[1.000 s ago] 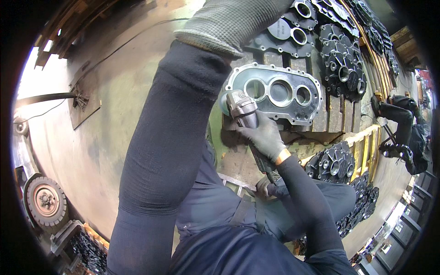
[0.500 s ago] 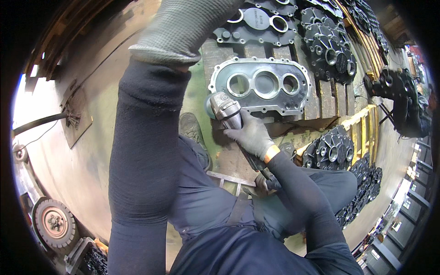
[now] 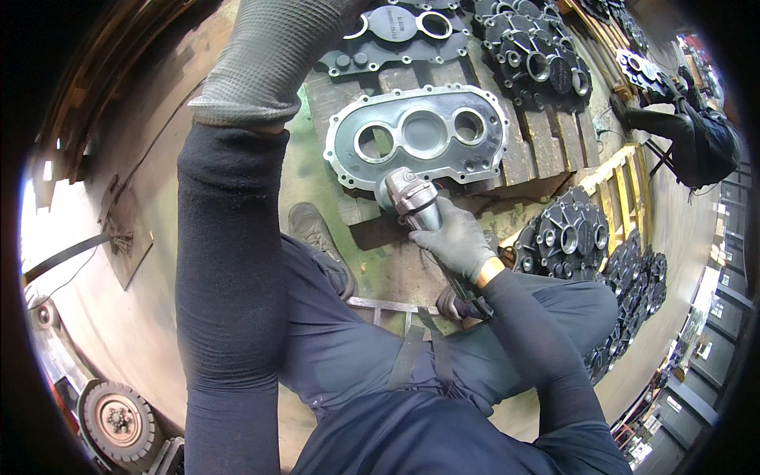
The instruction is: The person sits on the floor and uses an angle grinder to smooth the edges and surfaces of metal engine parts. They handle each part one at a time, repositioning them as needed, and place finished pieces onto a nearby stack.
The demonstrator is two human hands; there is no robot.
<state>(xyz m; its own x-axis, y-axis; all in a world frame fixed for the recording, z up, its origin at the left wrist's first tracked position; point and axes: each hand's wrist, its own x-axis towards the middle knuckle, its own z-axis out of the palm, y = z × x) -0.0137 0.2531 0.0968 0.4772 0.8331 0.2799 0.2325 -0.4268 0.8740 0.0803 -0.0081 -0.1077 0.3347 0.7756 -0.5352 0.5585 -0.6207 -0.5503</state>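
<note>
My right hand [image 3: 457, 241], in a grey glove, is wrapped round the body of an angle grinder [image 3: 413, 198]. The grinder's head lies at the near edge of an oval metal housing cover [image 3: 467, 164]; whether its disc touches the metal I cannot tell. This cover has three large round openings in a row and bolt holes along its rim. My left hand [image 3: 277, 55], also gloved, is raised close to the camera at the upper left. Its fingers run out of the picture, so their state is hidden.
The cover lies on a wooden pallet [image 3: 522, 142]. Dark castings [image 3: 538, 67] stand behind it, and more castings [image 3: 566, 233] are stacked at the right. Another person [image 3: 697, 146] sits at the far right beside a cover. A wheel [image 3: 119, 417] shows at the lower left.
The view has shifted, moving the cover left in the picture. Along the cover's near edge, the grinder has moved from its left end toward the middle. My left hand remains raised.
</note>
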